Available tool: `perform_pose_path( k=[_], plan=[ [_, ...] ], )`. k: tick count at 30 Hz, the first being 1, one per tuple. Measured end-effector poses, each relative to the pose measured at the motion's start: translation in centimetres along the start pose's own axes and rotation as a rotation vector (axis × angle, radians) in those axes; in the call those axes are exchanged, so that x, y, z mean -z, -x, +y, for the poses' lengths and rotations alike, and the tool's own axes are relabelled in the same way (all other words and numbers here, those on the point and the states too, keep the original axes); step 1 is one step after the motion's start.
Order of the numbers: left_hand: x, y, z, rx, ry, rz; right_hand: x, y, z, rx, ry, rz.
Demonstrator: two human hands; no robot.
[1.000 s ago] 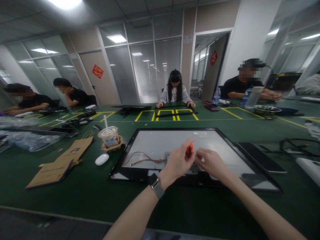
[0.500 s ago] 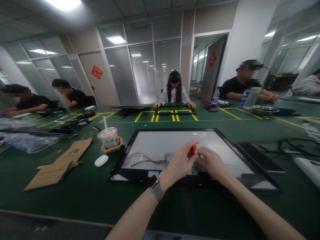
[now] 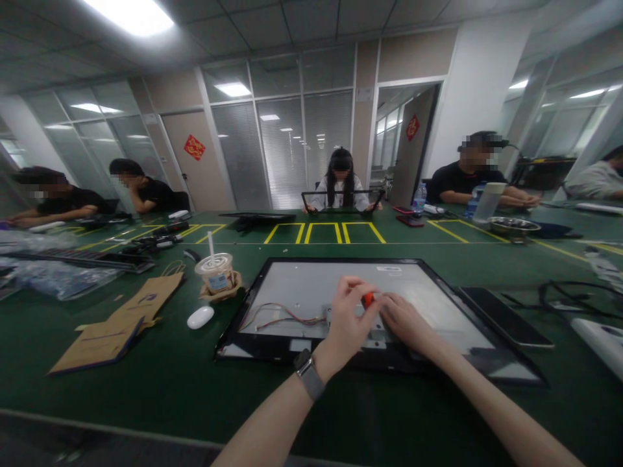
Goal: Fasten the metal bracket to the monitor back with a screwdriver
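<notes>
A flat display panel [image 3: 282, 282] with a black frame lies face down before me. My left hand [image 3: 346, 321], with a watch [image 3: 307, 371] on its wrist, pinches the orange handle of what looks like a screwdriver [image 3: 368, 299] above the panel. The tool's lower part is hidden. Close against it, my right hand [image 3: 406, 321] has its fingertips drawn together over the panel; what they hold, if anything, cannot be made out. Under the hands sits a metal bracket [image 3: 377, 336], partly covered. Thin brown wires [image 3: 287, 313] run leftward from it.
Left of the panel are a drink cup [image 3: 215, 272], a white mouse [image 3: 200, 317] and a brown paper bag [image 3: 117, 321]. A black phone-like slab [image 3: 503, 316] and cables [image 3: 569, 292] lie right. Across the table a person holds a black frame [image 3: 341, 192]; others sit at both sides.
My left hand has turned about the orange handle, its fingers now higher and more spread. The person opposite has raised the black frame off the table. My view has tilted up slightly.
</notes>
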State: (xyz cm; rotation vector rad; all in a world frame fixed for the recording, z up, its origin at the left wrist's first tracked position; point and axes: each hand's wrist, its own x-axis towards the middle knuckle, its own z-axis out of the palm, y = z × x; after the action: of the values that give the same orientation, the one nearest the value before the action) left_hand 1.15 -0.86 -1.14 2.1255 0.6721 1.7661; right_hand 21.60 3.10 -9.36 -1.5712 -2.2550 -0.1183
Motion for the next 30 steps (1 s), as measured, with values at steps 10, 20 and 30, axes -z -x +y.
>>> perform_pose_path(
  k=[10, 20, 30],
  plan=[
    [-0.2, 0.1, 0.0, 0.101, 0.036, 0.019, 2.2, -2.0, -1.8, -0.008, 0.322, -0.206],
    [0.3, 0.3, 0.7, -0.045, 0.051, 0.02, 1.3, -3.9, -2.5, -0.053, 0.307, -0.126],
    [0.5, 0.5, 1.5, -0.059, -0.059, -0.038, -1.1, -1.8, -0.5, 0.055, 0.007, -0.047]
  ],
)
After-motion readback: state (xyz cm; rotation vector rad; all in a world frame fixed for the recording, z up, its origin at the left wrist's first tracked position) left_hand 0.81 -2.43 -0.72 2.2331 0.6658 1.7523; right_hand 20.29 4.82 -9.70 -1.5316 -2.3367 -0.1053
